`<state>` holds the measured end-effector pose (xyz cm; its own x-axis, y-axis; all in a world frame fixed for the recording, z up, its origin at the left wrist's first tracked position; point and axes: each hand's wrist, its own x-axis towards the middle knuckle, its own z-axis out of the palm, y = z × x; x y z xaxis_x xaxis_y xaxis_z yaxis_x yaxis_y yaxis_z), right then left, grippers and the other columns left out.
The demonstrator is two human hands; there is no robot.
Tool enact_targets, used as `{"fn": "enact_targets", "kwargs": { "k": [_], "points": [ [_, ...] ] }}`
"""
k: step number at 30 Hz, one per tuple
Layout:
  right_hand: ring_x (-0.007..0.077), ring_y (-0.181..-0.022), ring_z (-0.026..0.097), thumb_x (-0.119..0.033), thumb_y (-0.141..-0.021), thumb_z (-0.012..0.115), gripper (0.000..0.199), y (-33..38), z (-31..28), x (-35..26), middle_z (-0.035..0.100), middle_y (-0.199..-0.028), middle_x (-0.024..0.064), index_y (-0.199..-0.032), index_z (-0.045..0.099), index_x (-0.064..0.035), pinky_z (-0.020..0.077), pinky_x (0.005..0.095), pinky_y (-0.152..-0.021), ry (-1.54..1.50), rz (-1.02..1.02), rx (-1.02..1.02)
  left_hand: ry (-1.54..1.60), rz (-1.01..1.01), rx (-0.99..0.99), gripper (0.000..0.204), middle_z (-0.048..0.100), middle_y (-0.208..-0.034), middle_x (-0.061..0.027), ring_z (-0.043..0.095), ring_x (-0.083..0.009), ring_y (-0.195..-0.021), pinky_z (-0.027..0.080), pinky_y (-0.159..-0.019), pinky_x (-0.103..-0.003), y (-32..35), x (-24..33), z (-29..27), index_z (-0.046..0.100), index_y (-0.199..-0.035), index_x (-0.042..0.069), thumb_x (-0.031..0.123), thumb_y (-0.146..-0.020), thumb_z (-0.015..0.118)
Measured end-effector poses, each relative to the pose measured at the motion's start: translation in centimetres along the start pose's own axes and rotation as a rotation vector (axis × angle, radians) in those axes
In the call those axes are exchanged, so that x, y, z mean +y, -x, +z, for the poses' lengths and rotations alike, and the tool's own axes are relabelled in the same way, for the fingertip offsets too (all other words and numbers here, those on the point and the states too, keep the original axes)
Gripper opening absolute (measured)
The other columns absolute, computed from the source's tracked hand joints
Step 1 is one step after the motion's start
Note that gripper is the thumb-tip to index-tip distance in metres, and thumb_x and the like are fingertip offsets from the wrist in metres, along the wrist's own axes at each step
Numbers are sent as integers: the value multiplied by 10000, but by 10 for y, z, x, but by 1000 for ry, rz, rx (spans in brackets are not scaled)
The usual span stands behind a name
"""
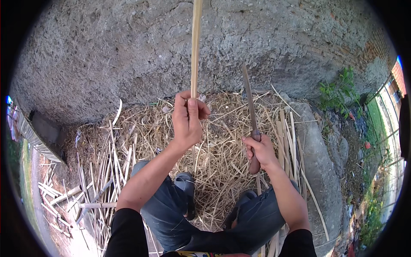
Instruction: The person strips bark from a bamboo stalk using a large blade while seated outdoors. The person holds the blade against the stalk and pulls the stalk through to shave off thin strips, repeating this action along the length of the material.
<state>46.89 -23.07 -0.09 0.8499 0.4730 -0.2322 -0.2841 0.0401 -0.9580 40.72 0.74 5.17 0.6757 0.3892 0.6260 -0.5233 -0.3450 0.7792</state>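
Note:
My left hand [188,118] is closed round a long, pale bamboo strip [195,55], thumb pressed against its face. The strip stands upright and runs out of the top of the view; a thin part of it seems to show below the hand. On the right, my right hand [262,152] grips the wooden handle of a long knife [250,100]. Its narrow dark blade points up and slightly left, apart from the strip. Shavings [218,158] of bamboo cover the ground beneath both hands.
A rough grey wall [141,51] rises in front. Several bamboo strips and poles [96,205] lie at the left. More strips [284,145] lie right of my knee, beside a stone slab [314,171]. A green plant [340,92] grows at the right by the wall.

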Motion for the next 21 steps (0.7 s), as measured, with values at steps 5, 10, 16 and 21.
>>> {"fn": "enact_targets", "kwargs": {
  "k": [5, 10, 16, 21],
  "points": [
    [94, -453, 528, -155, -888, 749, 252, -1, 1, 4, 541, -595, 1, -736, 573, -54, 420, 276, -421, 97, -24, 13, 27, 84, 58, 223, 705, -987, -162, 647, -151, -741, 554, -719, -291, -14, 4, -10, 330, -1190, 59, 266, -1121, 280],
    [86, -462, 532, -150, -888, 755, 231, 0, 3, 10, 559, -618, 5, -768, 594, -37, 420, 271, -423, 209, -48, 32, 51, 85, 42, 208, 664, -1145, -260, 718, -269, -897, 623, -792, -372, -15, 6, -18, 255, -1184, 62, 258, -1117, 236],
    [116, -497, 598, -225, -879, 792, 302, 2, 6, 10, 591, -625, 34, -798, 596, -9, 479, 292, -455, 350, -105, 62, 130, -9, 5, 218, 579, -1269, -320, 712, -353, -990, 646, -855, -455, -10, 1, -14, 195, -1209, 49, 241, -1112, 229],
    [128, -544, 652, -216, -888, 785, 291, 0, 13, 18, 648, -682, 62, -855, 617, 20, 504, 290, -477, 386, -204, 95, 202, -45, 30, 217, 563, -1286, -331, 704, -366, -1027, 644, -858, -446, 0, 0, -3, 192, -1215, 51, 238, -1113, 231]
  ]
}}
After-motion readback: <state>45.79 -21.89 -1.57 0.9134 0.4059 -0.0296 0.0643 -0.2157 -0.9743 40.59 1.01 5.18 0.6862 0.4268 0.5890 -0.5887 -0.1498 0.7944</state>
